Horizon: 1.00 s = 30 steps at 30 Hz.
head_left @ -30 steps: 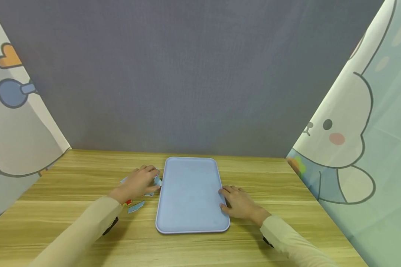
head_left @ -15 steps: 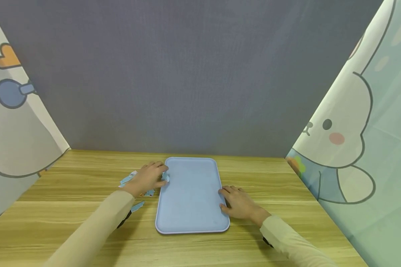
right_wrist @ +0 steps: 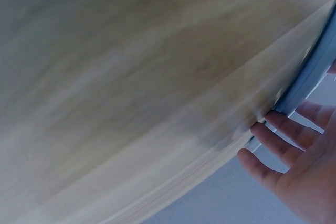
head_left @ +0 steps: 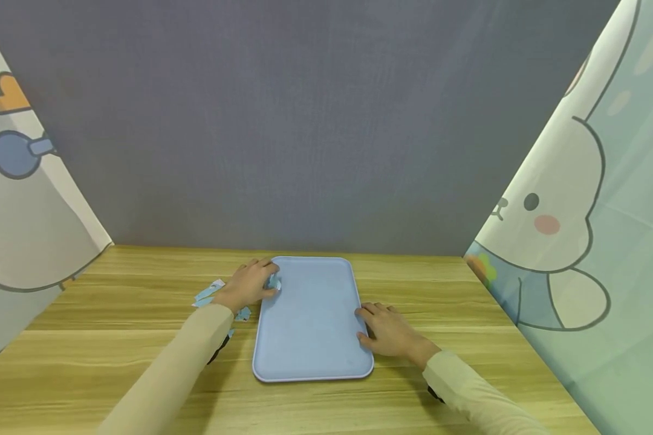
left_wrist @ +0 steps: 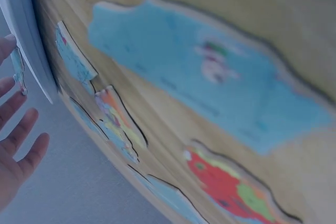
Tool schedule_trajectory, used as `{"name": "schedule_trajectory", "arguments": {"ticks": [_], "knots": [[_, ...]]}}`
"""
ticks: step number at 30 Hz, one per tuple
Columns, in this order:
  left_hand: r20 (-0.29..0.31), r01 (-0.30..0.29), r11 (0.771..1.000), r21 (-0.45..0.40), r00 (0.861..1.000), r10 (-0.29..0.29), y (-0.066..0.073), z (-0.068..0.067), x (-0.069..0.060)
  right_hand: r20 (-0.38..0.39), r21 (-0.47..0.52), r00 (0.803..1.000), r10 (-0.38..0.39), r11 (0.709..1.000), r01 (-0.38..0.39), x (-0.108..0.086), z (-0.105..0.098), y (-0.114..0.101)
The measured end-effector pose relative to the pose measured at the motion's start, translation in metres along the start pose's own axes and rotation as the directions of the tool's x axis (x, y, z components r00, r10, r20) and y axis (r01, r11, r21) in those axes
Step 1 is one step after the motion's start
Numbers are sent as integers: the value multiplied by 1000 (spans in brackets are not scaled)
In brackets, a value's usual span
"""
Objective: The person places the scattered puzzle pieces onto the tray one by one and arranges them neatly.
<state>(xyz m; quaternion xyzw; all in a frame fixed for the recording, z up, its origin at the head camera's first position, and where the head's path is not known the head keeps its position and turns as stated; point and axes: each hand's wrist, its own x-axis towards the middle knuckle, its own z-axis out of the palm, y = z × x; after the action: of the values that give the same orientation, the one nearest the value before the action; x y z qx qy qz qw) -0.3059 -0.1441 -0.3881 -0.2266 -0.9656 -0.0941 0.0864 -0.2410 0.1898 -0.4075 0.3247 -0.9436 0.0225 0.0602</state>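
My left hand point(head_left: 248, 284) pinches a light blue puzzle piece point(head_left: 274, 282) between thumb and fingers, over the left rim of a pale blue tray point(head_left: 315, 320). In the left wrist view this puzzle piece point(left_wrist: 19, 69) appears edge-on at the fingertips, while the other fingers spread loosely. My right hand point(head_left: 389, 331) rests against the tray's right rim; the right wrist view has its fingers point(right_wrist: 278, 145) extended at that edge. Loose on the table left of the tray lie several puzzle pieces, including a large blue one point(left_wrist: 205, 77) and a red-green one point(left_wrist: 226, 182). My left forearm partly hides them.
The wooden table point(head_left: 413, 278) ends at a grey back panel point(head_left: 305, 121). Curtains with cartoon prints hang at the left point(head_left: 27, 229) and at the right point(head_left: 604, 254). The tray takes up the middle of the table.
My left hand has moved right and slightly away from me, carrying the puzzle piece from the loose pieces to over the tray's left rim. My right hand stays at the right rim.
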Motion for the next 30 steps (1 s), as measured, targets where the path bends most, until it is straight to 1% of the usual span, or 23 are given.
{"name": "schedule_trajectory", "arguments": {"ticks": [3, 9, 15, 18, 25, 30], "knots": [[1, 9, 1000, 2, 1000, -9, 0, 1, 2, 1, -6, 1000, -1, 1000, 1, 0, 1, 0], [-10, 18, 1000, 14, 1000, -18, -2, 6, 7, 27, -2, 999, 27, 1000, -27, 1, 2, 0], [-23, 21, 1000, 17, 1000, -21, -1, 11, 14, 21, -2, 999, 26, 1000, -26, 0, 2, 1], [-20, 21, 999, 41, 1000, -20, 0, 12, 18, 19, -7, 999, 26, 1000, -26, 0, 2, 2], [-5, 38, 998, 53, 999, -38, 3, 15, 22, 23, -7, 999, 27, 1000, -27, -1, 2, 2], [-15, 44, 997, 63, 999, -43, 3, 17, 25, 11, -8, 1000, 18, 1000, -18, 0, 2, 2]]}}
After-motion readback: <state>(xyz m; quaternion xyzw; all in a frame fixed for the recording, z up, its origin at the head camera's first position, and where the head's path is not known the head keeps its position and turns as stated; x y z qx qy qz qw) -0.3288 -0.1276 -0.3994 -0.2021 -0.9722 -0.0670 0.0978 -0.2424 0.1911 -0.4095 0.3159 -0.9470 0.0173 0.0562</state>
